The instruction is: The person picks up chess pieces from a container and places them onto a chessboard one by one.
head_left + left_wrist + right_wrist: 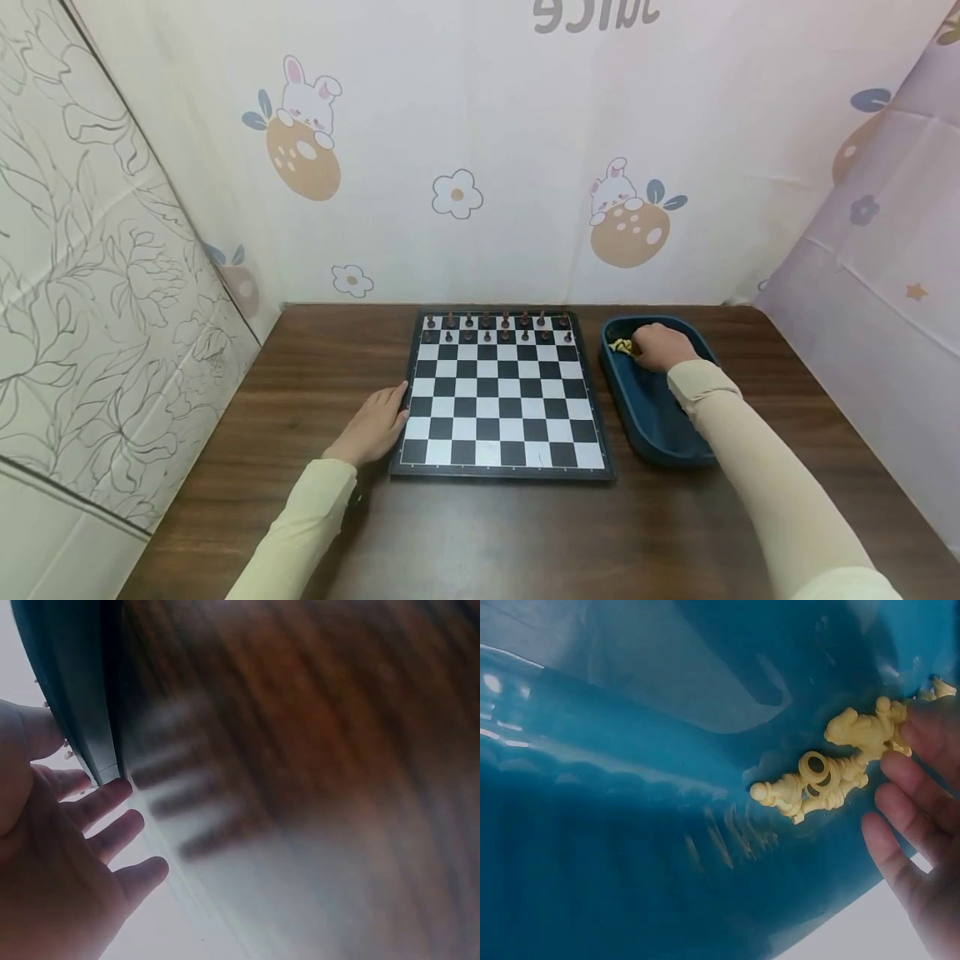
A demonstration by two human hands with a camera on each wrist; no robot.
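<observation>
A black-and-white chessboard [487,386] lies on the wooden table, with dark chess pieces [486,322] standing in two rows along its far side. My left hand [372,427] rests against the board's left edge; in the left wrist view its fingers [112,836] are extended and spread beside the dark board edge [82,682]. At the right, my right hand [660,347] reaches into a blue tray [637,429]. Pale yellow chess pieces [810,780] lie heaped there, and the fingertips [896,796] are at the heap's side. Whether a piece is between thumb and finger is hidden.
The brown table [330,358] extends around the board and tray. A patterned curtain [465,108] hangs behind the table, with a flower-patterned wall panel [97,275] on the left and another printed cloth [892,275] on the right.
</observation>
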